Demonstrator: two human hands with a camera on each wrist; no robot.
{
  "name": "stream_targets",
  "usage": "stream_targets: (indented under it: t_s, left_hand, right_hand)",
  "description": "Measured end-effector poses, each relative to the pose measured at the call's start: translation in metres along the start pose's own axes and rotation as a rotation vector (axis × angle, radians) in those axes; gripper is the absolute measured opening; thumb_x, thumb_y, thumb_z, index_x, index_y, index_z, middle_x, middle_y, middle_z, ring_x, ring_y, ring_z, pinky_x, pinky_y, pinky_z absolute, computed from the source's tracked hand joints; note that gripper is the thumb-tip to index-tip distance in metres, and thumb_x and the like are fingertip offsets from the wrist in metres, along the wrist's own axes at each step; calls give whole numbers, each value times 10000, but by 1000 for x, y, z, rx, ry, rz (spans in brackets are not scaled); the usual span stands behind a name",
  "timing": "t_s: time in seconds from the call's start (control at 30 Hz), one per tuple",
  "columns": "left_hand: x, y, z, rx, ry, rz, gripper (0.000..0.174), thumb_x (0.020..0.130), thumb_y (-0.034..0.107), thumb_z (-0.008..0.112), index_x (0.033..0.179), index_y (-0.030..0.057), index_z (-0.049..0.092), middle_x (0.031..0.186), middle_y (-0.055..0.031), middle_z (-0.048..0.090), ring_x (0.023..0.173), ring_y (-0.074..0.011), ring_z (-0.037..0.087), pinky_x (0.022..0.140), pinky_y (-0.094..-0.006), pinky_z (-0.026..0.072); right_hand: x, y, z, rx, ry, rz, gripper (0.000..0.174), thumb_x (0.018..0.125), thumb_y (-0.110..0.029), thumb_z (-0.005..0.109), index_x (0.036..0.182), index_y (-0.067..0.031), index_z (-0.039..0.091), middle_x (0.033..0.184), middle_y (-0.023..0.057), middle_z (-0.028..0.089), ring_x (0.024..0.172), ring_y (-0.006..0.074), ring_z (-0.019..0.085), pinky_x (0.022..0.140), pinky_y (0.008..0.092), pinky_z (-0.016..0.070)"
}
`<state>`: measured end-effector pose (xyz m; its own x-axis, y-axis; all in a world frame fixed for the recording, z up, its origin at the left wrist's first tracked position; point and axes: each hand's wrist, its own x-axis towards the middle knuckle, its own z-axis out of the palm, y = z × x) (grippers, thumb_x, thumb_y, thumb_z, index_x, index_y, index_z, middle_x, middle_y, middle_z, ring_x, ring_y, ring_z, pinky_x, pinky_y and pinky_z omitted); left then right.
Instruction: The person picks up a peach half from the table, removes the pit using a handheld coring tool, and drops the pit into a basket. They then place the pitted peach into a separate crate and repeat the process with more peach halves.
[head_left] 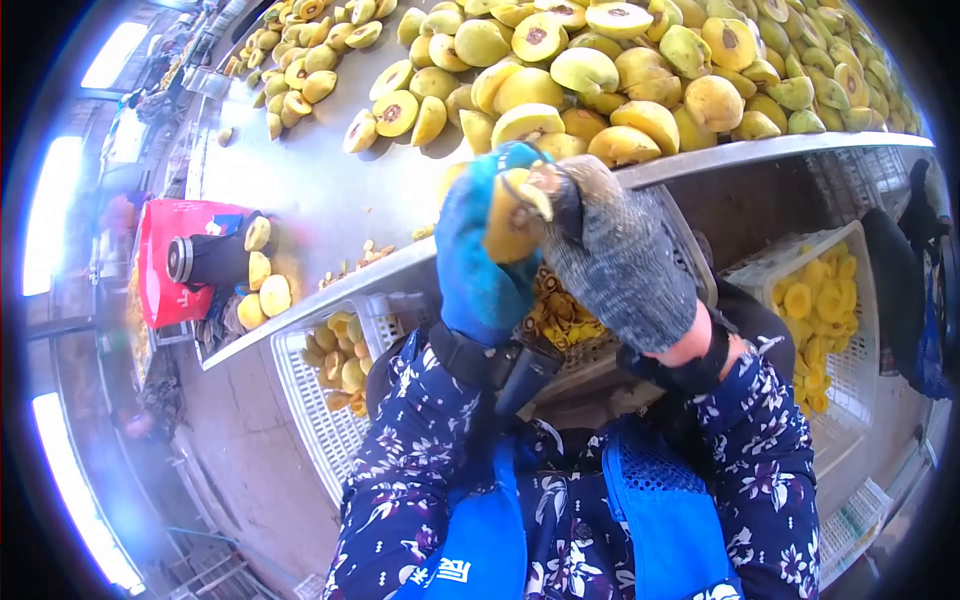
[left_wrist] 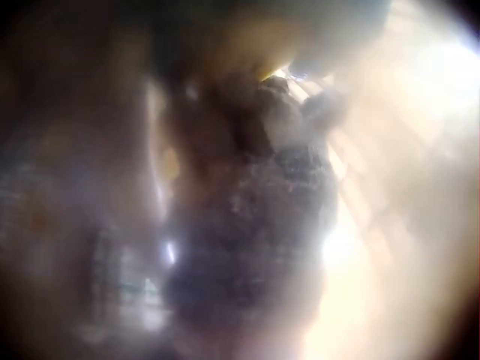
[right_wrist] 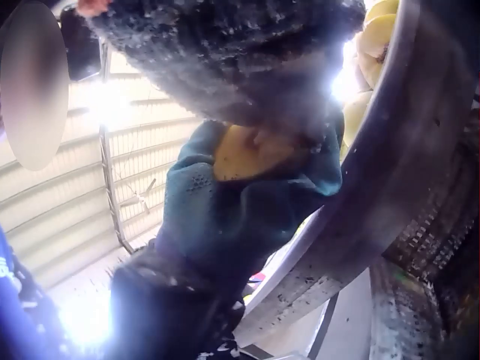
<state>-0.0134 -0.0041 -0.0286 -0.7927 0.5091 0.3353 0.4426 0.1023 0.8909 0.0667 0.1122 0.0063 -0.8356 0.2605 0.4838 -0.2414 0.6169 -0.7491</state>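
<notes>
A halved yellow fruit (head_left: 512,222) is gripped by the left hand (head_left: 478,262) in a teal glove, its cut face turned toward the other hand. Against that face works the right hand (head_left: 625,255) in a grey knit glove, fingers curled round something small and dark whose shape I cannot make out. In the right wrist view the fruit (right_wrist: 244,154) sits in the teal glove (right_wrist: 232,202), partly covered by the grey glove (right_wrist: 240,56). The left wrist view is blurred, with the grey glove (left_wrist: 255,225) filling its middle.
Many halved fruits (head_left: 585,70) are heaped on the metal table (head_left: 290,170). A red bag (head_left: 175,225) and dark flask (head_left: 215,258) stand at its left. Below are crates of fruit (head_left: 320,400) at left, yellow pieces (head_left: 815,300) at right, and scraps (head_left: 560,310) between.
</notes>
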Motion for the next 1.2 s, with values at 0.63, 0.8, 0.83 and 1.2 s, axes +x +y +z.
stream_targets:
  t_s: [0.63, 0.8, 0.83, 1.2]
  left_hand:
    - [2, 23, -6, -880, 235, -200, 424, 991, 298, 393, 1198, -55, 507, 1062, -156, 592, 930, -258, 596, 912, -416, 478]
    - [-2, 18, -9, -757, 168, -119, 431, 989, 308, 404, 1168, -67, 514, 1039, -161, 595, 939, -251, 598, 888, -393, 487]
    - [-3, 20, -9, -745, 179, -120, 431, 988, 308, 406, 1162, -71, 516, 1030, -161, 597, 939, -249, 599, 877, -388, 491]
    - [-7, 16, -15, -659, 148, -92, 416, 988, 286, 403, 1157, -73, 529, 1055, -188, 607, 927, -274, 620, 868, -412, 506]
  right_hand:
    - [-21, -8, 31, 104, -290, 495, 251, 898, -178, 594, 1092, -54, 494, 842, 248, 635, 847, 440, 614, 676, 499, 495]
    - [-26, -7, 37, 172, -344, 536, 266, 889, -190, 603, 1088, -56, 487, 812, 256, 630, 818, 446, 617, 668, 507, 496]
    - [-26, -8, 37, 154, -361, 534, 266, 890, -187, 600, 1092, -56, 486, 813, 253, 630, 816, 443, 618, 666, 501, 498]
    - [-28, -9, 38, 289, -348, 526, 315, 836, -130, 653, 1087, -43, 484, 812, 224, 630, 810, 429, 627, 646, 459, 503]
